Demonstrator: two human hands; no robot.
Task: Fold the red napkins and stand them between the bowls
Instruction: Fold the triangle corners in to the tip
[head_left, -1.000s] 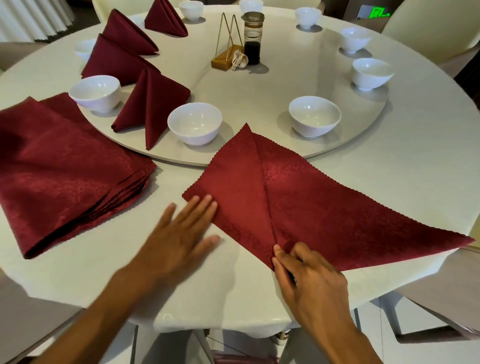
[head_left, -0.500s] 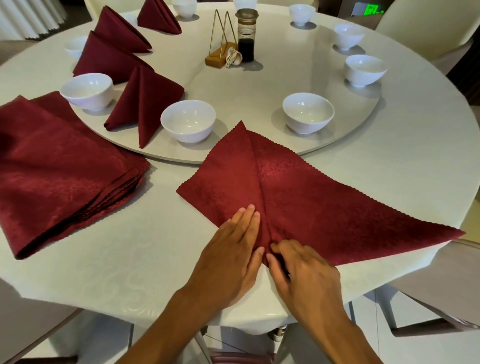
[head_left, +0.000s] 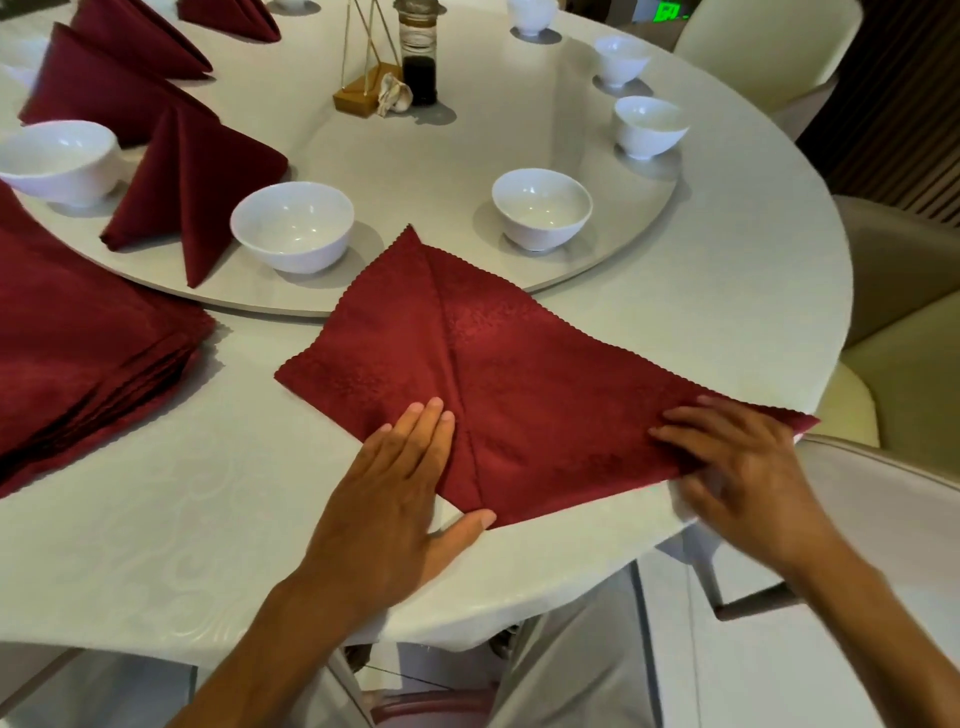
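The right hand (head_left: 748, 478) has slid away from the bottom corner of the napkin (head_left: 524, 384) out to its right tip near the table (head_left: 156, 545) edge, while the left hand (head_left: 395, 499) stays by the centre crease. The camera has also dropped closer, so the far bowls are cut off at the top.

The left hand lies flat, fingers straight and together, pressing the left flap just beside the crease; its thumb points right and touches the napkin's bottom corner. The right hand is motion-blurred. Its fingers spread over the right tip of the cloth, lightly bent, and whether the thumb is under the fabric cannot be told.

The napkin lies flat in front of the person, folded into a wide triangle with the left flap already turned in to the crease. Its top point overlaps the rim of the turntable (head_left: 415, 156), between the near left bowl (head_left: 293, 226) and the near right bowl (head_left: 540, 208).

On the turntable, a folded napkin (head_left: 192, 176) stands between the near left bowl and another bowl (head_left: 57, 158) at the left edge. More standing napkins are behind it. A stack of flat napkins (head_left: 78, 353) rests on the table at left. A dark bottle (head_left: 418, 57) and a small stand (head_left: 363, 93) sit near the turntable's centre. Chairs (head_left: 904, 312) stand to the right.
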